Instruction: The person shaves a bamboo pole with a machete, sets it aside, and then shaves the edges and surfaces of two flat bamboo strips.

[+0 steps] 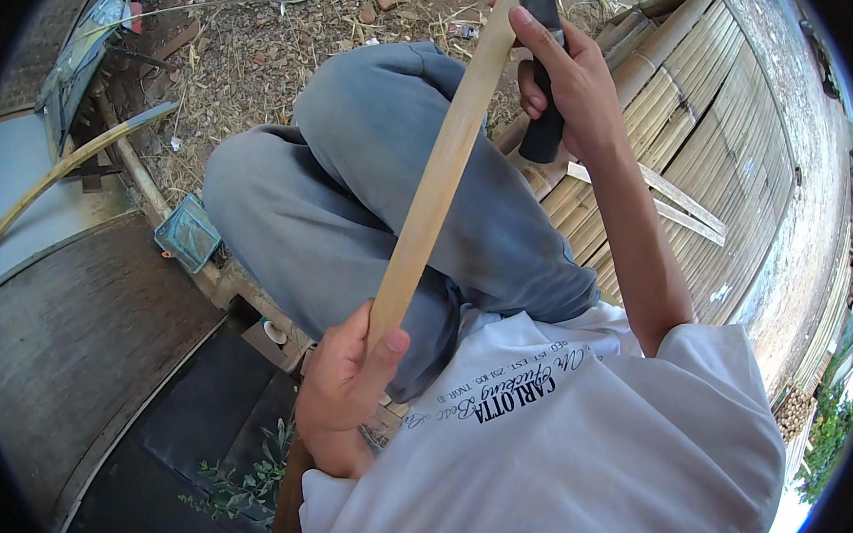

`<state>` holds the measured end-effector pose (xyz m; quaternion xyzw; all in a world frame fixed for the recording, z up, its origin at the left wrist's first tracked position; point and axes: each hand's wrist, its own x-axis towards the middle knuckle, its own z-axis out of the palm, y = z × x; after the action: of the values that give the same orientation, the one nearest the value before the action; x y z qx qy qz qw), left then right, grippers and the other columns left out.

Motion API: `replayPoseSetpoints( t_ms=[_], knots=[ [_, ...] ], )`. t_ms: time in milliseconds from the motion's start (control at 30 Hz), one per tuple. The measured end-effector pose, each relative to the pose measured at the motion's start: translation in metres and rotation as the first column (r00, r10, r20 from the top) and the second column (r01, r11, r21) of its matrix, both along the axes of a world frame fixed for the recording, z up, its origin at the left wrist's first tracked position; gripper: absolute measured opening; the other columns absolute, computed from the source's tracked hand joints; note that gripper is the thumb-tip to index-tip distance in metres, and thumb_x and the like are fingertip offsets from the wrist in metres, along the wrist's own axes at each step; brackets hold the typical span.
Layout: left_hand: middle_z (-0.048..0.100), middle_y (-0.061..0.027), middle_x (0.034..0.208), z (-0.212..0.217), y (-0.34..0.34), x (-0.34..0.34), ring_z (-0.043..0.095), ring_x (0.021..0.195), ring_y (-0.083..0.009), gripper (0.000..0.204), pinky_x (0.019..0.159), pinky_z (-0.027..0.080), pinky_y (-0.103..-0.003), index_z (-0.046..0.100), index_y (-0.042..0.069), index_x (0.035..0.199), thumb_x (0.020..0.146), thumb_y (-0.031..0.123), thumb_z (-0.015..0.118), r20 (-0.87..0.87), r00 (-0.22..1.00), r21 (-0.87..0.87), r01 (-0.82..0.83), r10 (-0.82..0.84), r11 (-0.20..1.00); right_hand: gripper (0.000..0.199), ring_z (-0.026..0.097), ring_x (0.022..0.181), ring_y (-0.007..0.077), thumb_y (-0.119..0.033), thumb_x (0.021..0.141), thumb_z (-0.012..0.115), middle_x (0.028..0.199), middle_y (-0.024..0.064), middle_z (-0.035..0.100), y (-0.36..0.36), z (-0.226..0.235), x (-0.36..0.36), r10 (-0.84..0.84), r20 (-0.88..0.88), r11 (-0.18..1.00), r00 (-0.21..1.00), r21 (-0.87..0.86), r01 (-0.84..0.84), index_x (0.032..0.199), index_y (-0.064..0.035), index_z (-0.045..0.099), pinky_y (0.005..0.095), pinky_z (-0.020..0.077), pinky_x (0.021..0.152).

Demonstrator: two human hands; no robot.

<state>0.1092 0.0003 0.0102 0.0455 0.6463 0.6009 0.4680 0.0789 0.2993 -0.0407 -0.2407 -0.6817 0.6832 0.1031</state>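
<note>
Two hands on a bamboo strip, a knife at its far end.

The left hand (344,379), nearest the body, is wrapped around the lower end of the bamboo strip (440,173), thumb pressed on its face. The strip slants up and away from it across the grey-trousered knees (363,192). Farther out, the right hand (561,77) grips a knife's black handle (543,127), touching the strip's upper end. Beyond and to the right of that hand lies a bamboo platform (700,113).
</note>
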Motion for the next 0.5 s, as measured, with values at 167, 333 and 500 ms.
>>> replayPoseSetpoints(
  t_ms=[167,333,500],
  knots=[
    [0.054,-0.0024,0.058,0.021,0.03,-0.027,0.049,0.043,-0.0075,0.03,0.042,0.037,-0.025,0.053,0.001,0.094,0.096,0.031,0.053,-0.064,0.956,-0.214,0.267,-0.286,0.94,0.037,0.038,0.045,-0.0006,-0.024,0.09,0.064,0.089,0.0104,0.066,0.005,0.012,-0.011,-0.193,-0.245,0.945,0.95,-0.308,0.112,0.116,0.0005,0.057,0.017,0.0338,0.042],
    [0.053,-0.0018,0.06,0.03,0.07,-0.058,0.049,0.044,-0.0073,0.027,0.043,0.039,-0.025,0.05,0.002,0.095,0.099,0.029,0.049,-0.246,0.94,-0.149,0.203,-0.235,0.968,0.035,0.038,0.046,-0.0006,-0.021,0.09,0.064,0.089,0.0101,0.066,-0.001,0.048,-0.021,-0.238,-0.347,0.916,0.907,-0.391,0.091,0.118,-0.0006,0.056,0.0169,0.0344,0.043],
    [0.048,0.0006,0.06,0.039,0.091,-0.096,0.046,0.044,-0.0072,0.028,0.043,0.039,-0.024,0.049,0.003,0.099,0.101,0.031,0.043,-0.291,0.935,0.019,0.218,-0.203,0.976,0.027,0.043,0.048,0.0032,-0.02,0.088,0.066,0.086,0.0131,0.067,0.003,0.081,-0.045,-0.223,-0.485,0.911,0.846,-0.413,0.003,0.103,-0.0007,0.054,0.0204,0.04,0.043]
  ],
)
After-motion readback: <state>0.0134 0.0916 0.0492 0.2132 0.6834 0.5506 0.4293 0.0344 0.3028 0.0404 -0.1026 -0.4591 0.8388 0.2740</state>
